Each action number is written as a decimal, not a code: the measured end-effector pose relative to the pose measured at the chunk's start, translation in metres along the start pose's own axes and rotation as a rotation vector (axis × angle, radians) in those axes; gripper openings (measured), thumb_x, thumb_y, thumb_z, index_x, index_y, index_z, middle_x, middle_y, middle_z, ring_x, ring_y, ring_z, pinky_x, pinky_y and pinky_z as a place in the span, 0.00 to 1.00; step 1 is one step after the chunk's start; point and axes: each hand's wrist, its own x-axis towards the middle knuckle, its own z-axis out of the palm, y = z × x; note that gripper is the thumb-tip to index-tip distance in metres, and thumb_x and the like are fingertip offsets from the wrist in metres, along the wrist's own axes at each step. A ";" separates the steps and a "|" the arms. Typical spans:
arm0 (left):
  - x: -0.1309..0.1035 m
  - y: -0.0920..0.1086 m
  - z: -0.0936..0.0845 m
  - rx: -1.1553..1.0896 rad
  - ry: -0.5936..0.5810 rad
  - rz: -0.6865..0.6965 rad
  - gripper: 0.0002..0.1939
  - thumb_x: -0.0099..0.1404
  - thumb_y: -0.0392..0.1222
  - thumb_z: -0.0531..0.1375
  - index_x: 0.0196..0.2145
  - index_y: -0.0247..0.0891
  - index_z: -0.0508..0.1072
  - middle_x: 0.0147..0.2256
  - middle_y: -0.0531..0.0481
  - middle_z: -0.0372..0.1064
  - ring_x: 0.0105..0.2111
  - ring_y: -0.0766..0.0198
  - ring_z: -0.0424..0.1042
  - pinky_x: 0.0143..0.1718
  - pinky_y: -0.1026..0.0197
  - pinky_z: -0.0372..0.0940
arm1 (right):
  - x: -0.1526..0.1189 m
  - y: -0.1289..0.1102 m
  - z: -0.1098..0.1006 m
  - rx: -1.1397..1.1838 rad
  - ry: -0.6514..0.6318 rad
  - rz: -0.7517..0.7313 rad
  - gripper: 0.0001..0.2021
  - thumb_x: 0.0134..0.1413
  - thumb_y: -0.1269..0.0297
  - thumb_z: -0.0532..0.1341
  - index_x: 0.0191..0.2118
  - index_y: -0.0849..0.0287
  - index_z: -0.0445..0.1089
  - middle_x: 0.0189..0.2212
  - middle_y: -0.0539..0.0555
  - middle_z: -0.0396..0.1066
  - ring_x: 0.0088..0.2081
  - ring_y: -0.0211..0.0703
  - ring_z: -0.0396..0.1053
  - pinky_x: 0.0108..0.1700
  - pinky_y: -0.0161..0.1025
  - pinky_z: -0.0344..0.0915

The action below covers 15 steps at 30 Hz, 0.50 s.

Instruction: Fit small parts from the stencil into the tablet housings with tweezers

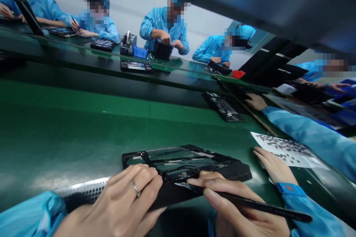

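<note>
A black rectangular device frame, with dark strips and small parts inside, rests tilted in a black holder before me. My left hand, with a ring on one finger, is closed over its near left edge. In my right hand is a pair of black tweezers, pinched between thumb and fingers. The tweezers' pale pointed tip lies close to the frame's near edge; whether it touches or grips a part I cannot tell. My left fingertips are partly hidden.
A white sheet dotted with small dark pieces lies at right, beside a co-worker's hand. That person's other hand reaches farther back. Another device frame lies beyond. Several people in blue work across the green bench. A perforated metal strip is at left.
</note>
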 end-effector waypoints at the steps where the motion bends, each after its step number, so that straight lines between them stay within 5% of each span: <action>1: -0.003 0.001 0.000 0.027 -0.011 -0.007 0.15 0.67 0.35 0.43 0.42 0.31 0.68 0.38 0.47 0.69 0.40 0.66 0.68 0.46 0.66 0.61 | 0.000 0.000 0.000 0.000 0.001 0.003 0.12 0.49 0.73 0.58 0.34 0.45 0.72 0.28 0.44 0.75 0.30 0.40 0.71 0.34 0.36 0.72; 8: -0.012 0.003 0.002 0.162 -0.028 -0.025 0.15 0.67 0.39 0.43 0.44 0.33 0.66 0.42 0.49 0.68 0.42 0.65 0.68 0.43 0.67 0.63 | 0.001 -0.003 0.007 -0.033 0.060 0.021 0.08 0.50 0.66 0.60 0.32 0.41 0.72 0.26 0.41 0.74 0.27 0.39 0.71 0.32 0.34 0.72; 15: 0.004 0.002 -0.003 0.059 -0.010 -0.007 0.16 0.68 0.36 0.41 0.40 0.31 0.67 0.36 0.49 0.69 0.37 0.66 0.69 0.41 0.68 0.63 | 0.002 -0.007 0.005 0.056 -0.018 0.027 0.15 0.47 0.79 0.59 0.34 0.50 0.73 0.29 0.45 0.75 0.31 0.38 0.71 0.37 0.32 0.69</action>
